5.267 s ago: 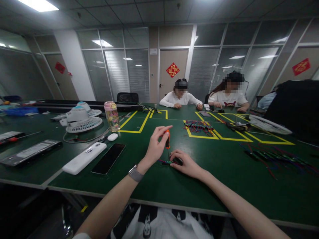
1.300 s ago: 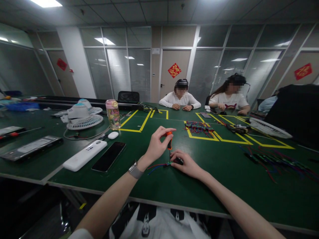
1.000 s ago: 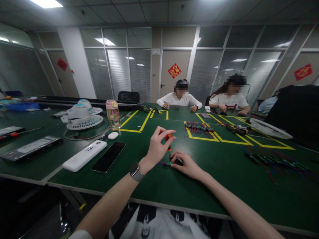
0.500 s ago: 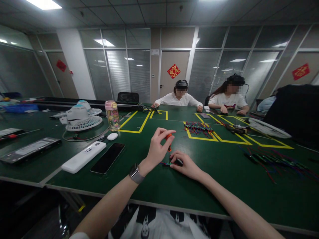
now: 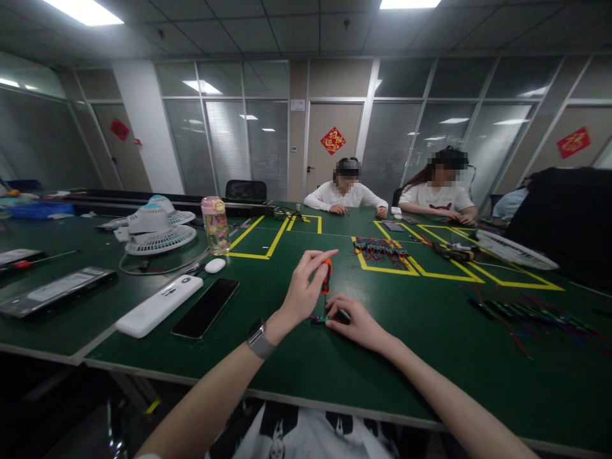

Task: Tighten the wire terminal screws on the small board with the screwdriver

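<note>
An orange and black screwdriver [image 5: 327, 277] stands nearly upright, gripped by its handle in my left hand [image 5: 302, 285], which wears a watch at the wrist. The shaft points down to a small green circuit board with wires [image 5: 317, 320] lying on the table. My right hand [image 5: 356, 320] rests on the table with thumb and fingers closed on the right end of that board. Under the right palm there is a dark shape that I cannot make out. The exact spot where the screwdriver tip meets the board is too small to tell.
On the green table [image 5: 287, 357], a black phone [image 5: 206, 308], a white power bank [image 5: 160, 306] and a pink-lidded bottle [image 5: 216, 224] stand left. Bundles of wired boards [image 5: 382, 252] lie right, inside and outside yellow tape. Two people [image 5: 347, 191] sit opposite; a fan [image 5: 155, 226] lies far left.
The screwdriver handle has turned a little in my left hand and shows more of its side. My right hand stays on the board. Across the table, one person's hand has moved inward.
</note>
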